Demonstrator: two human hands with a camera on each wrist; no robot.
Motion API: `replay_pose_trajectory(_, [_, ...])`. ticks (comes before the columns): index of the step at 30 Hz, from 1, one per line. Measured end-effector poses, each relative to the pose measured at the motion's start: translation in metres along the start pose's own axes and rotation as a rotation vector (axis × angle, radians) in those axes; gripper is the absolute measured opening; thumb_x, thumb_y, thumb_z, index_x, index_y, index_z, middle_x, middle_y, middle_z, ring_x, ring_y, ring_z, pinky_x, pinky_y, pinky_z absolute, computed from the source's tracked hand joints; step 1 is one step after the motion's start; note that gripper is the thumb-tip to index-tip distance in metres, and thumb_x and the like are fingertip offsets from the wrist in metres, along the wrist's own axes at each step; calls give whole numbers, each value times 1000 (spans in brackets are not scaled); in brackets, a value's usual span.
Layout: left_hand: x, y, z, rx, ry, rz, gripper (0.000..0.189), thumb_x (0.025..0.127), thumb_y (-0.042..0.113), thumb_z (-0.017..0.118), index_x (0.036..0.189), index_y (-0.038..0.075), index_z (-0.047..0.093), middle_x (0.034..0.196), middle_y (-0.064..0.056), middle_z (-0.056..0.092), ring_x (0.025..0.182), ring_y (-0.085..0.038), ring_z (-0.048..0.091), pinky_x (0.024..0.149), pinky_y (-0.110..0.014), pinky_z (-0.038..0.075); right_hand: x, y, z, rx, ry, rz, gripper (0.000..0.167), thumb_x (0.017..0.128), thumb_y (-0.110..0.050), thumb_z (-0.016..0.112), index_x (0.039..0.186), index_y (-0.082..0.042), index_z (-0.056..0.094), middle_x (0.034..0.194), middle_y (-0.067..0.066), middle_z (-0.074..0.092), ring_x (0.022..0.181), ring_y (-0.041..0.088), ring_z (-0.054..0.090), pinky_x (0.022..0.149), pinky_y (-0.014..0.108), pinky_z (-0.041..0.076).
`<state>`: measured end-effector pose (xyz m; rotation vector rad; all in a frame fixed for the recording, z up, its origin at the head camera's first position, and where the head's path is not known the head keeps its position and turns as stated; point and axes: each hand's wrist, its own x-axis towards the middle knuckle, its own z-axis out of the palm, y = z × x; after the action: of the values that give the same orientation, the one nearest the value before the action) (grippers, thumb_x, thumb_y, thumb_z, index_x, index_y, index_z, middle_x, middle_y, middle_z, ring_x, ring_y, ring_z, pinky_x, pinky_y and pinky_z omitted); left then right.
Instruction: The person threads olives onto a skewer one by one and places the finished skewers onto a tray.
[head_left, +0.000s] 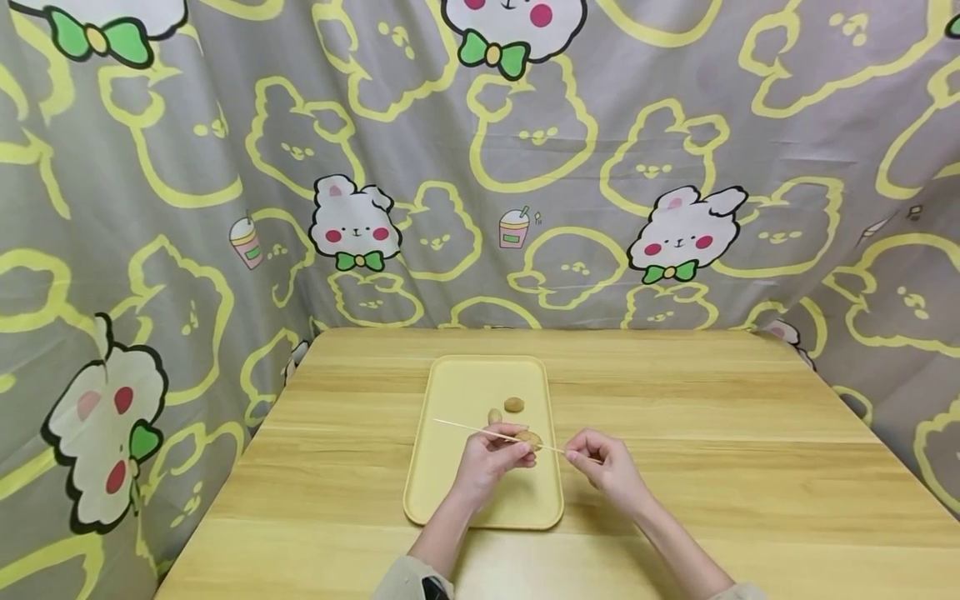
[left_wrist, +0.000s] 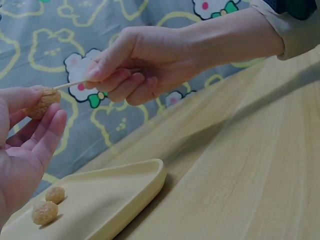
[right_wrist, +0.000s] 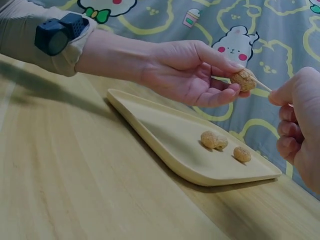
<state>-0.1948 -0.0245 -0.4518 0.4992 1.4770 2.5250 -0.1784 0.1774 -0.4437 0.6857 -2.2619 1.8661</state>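
Observation:
My left hand [head_left: 486, 468] pinches a small brown ball with a wrinkled surface [left_wrist: 44, 103] between thumb and fingers, above the tray. My right hand [head_left: 611, 471] grips a thin wooden skewer [head_left: 553, 450] between thumb and forefinger, just right of the tray's edge. The skewer meets the ball's right side in both wrist views. In the head view it also shows left of the ball, sloping past the left fingers; how it passes the ball is hidden. More brown balls lie on the yellow tray [head_left: 442, 492], one [right_wrist: 242, 154] apart from two that touch or overlap [right_wrist: 208, 139].
The tray lies on a wood-grain table [head_left: 712, 417], lengthwise to me. A grey curtain with yellow outlines and cartoon rabbits [head_left: 420, 142] hangs behind the table and along its sides. A dark device [right_wrist: 55, 37] sits at my left cuff.

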Motion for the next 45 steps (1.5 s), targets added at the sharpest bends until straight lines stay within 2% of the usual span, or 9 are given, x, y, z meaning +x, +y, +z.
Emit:
replay_pose_trajectory(5, [-1,-4,-1,14,0,-15,23,83,-10,59,105,-16,54,78,-1,67,69,-12,65,68,-28,56,-3,-3,-2,-33,-28,29,5,86,3,58,87,8,60,61,2,50,52,1,39,40,20,33])
replay_pose_trajectory(13, [1,-6,0,23,-6,-13,34,83,-11,58,110,-26,44,79,-1,66,69,-11,64,68,-26,56,-3,0,-8,-79,-60,94,10,86,-4,63,90,5,62,69,-3,54,54,2,41,42,20,36])
replay_pose_trajectory(20, [1,-11,-1,46,13,-43,41,85,-7,58,118,-26,42,86,-2,68,76,-12,66,73,-29,55,-4,-1,-7,-105,-20,146,13,86,-5,63,90,7,63,68,3,55,54,2,41,43,19,35])
replay_pose_trajectory(26, [0,-9,-2,78,13,-60,49,87,-3,59,128,-21,37,94,1,64,82,-12,64,76,-28,54,-3,0,-8,-42,13,180,17,88,-4,60,93,12,60,60,-3,49,48,3,41,40,18,35])
replay_pose_trajectory(30, [0,-3,-8,130,66,-62,47,87,-1,59,125,-20,40,94,-5,65,83,-11,64,75,-27,54,-1,-1,-10,-8,23,159,19,89,-4,59,93,15,58,59,-4,48,48,3,42,40,19,36])
replay_pose_trajectory(35, [2,7,-23,218,188,-40,40,86,1,61,118,-19,48,99,-17,66,81,-13,65,75,-29,54,-1,-3,-16,-13,89,125,16,88,-2,60,91,14,59,57,-4,47,47,3,41,39,21,37])
replay_pose_trajectory(40, [9,15,-40,298,296,-48,39,85,4,64,115,-17,52,100,-19,66,82,-13,63,79,-34,54,-4,-3,-23,-20,126,129,15,88,-2,60,91,13,60,58,-3,48,48,5,42,39,22,38])
replay_pose_trajectory(42, [12,17,-46,365,319,-52,39,85,6,65,115,-16,53,100,-18,66,83,-11,62,77,-31,53,-5,-2,-25,-23,136,140,15,88,-2,60,91,13,59,58,-3,49,48,5,42,39,22,38])
replay_pose_trajectory(45, [16,18,-55,489,312,-74,42,85,8,66,118,-14,53,104,-19,64,88,-13,60,76,-31,51,-7,-1,-29,-29,145,154,16,88,-1,59,91,14,58,58,-2,48,48,5,42,39,21,38])
